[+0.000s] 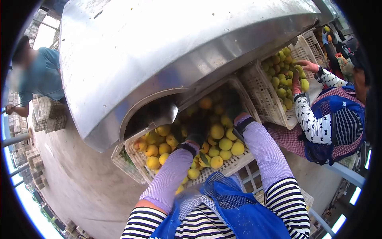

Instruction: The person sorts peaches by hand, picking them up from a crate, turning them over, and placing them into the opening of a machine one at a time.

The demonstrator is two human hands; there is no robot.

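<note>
Head view only. Both hands are in the white crate (232, 164) of yellow fruit (217, 131). It sits right under the lip of the steel hopper (159, 51), with its far edge in the hopper's shadow.

Left hand (197, 129): dark, looks gloved, lying on the fruit about mid-crate, toward the far edge. Fruit touches it all round, and the pile runs from it down to the near edge. The fingers point into the shadow, so I can't tell if they're spread or curled on a fruit.

Right hand (234, 105): also dark, further in than the left, up by the far right corner, just beside the crate's right wall. Can't tell whether it touches the wall or only fruit. Fingers unreadable too.

Key geometry: the crate's long side runs left-right across the view, rising a little to the right. Both forearms come in over the near edge, roughly square to it. Most visible fruit lies on the near side of both hands. The near left corner is closer to the left hand, the right wall closer to the right hand.

Around:
- A smaller crate (121, 159) is tucked at the left corner, partly underneath.
- On the right, a co-worker's hand (296, 84) rests in a second crate (262, 97) of greener fruit. Its wall is near or touching the first crate.
- A person in a teal shirt (43, 73) stands well apart at far left, by stacked crates (47, 117).
</note>
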